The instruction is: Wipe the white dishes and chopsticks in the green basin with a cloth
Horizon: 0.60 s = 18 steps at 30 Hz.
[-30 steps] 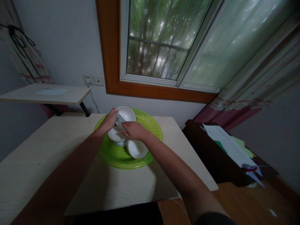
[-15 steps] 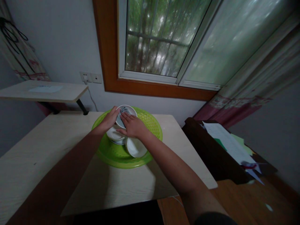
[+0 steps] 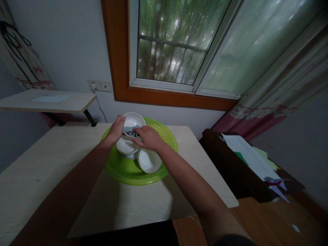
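A round green plastic basket (image 3: 164, 140) sits on the pale wooden table (image 3: 51, 164) under the window. My left hand (image 3: 115, 130) grips the left rim of a white bowl (image 3: 133, 120) held tilted above the basket. My right hand (image 3: 148, 138) presses a grey cloth (image 3: 130, 132) against the inside of that bowl, fingers closed on it. Below them in the basket lie two more white bowls, one (image 3: 126, 146) under the held bowl and one (image 3: 150, 161) near the front.
A small wall shelf (image 3: 48, 101) with a paper on it juts out at the left, above a wall socket (image 3: 99, 85). At the right, a dark low cabinet (image 3: 238, 167) carries papers (image 3: 253, 157). A curtain (image 3: 276, 99) hangs beside the window.
My right hand slid from the bowl's middle down toward its lower edge with the cloth. The bowl tipped a little more upright in my left hand.
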### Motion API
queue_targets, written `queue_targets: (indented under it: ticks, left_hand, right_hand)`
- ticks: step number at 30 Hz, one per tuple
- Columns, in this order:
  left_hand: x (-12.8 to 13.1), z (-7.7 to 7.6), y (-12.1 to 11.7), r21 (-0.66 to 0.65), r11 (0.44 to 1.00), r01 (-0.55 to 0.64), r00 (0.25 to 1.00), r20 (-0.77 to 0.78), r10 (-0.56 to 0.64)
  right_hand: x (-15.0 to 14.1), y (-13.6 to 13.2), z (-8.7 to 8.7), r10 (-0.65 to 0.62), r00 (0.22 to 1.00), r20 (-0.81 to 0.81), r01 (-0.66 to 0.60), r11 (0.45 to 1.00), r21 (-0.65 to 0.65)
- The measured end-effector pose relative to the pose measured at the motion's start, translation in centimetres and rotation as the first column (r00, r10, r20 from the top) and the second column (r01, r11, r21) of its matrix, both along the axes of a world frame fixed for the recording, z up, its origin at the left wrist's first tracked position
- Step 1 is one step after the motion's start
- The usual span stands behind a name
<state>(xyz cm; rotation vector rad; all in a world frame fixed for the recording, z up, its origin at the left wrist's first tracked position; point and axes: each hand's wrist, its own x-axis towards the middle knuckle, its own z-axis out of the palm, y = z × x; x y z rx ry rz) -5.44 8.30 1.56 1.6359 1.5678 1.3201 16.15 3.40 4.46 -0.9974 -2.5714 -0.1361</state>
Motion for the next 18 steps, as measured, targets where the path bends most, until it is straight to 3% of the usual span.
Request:
queue_targets:
  ticks: [6,9,12,16,18]
  left_hand:
    - [-0.2,0.0,0.0,0.003,1.0,-0.013,1.0,-0.009,0.013]
    - [-0.1,0.0,-0.2,0.006,1.0,-0.006,1.0,-0.022,0.006]
    - [0.1,0.2,-0.4,0.001,1.0,0.003,0.999,-0.043,-0.003]
    - [0.3,0.4,-0.8,0.015,1.0,0.026,0.999,-0.047,-0.025]
    - [0.3,0.3,-0.8,0.015,0.999,0.03,0.998,-0.049,-0.029]
  right_hand:
    - [0.3,0.9,-1.2,0.071,0.922,-0.38,-0.142,0.976,-0.162]
    - [0.3,1.5,-1.6,0.065,0.87,-0.49,-0.19,0.959,-0.212]
    - [0.4,1.8,-1.6,0.065,0.881,-0.468,-0.191,0.955,-0.226]
    - [0.5,2.0,-1.2,0.152,0.945,-0.29,-0.203,0.967,-0.155]
    - [0.5,2.2,-1.1,0.132,0.958,-0.255,-0.168,0.978,-0.124]
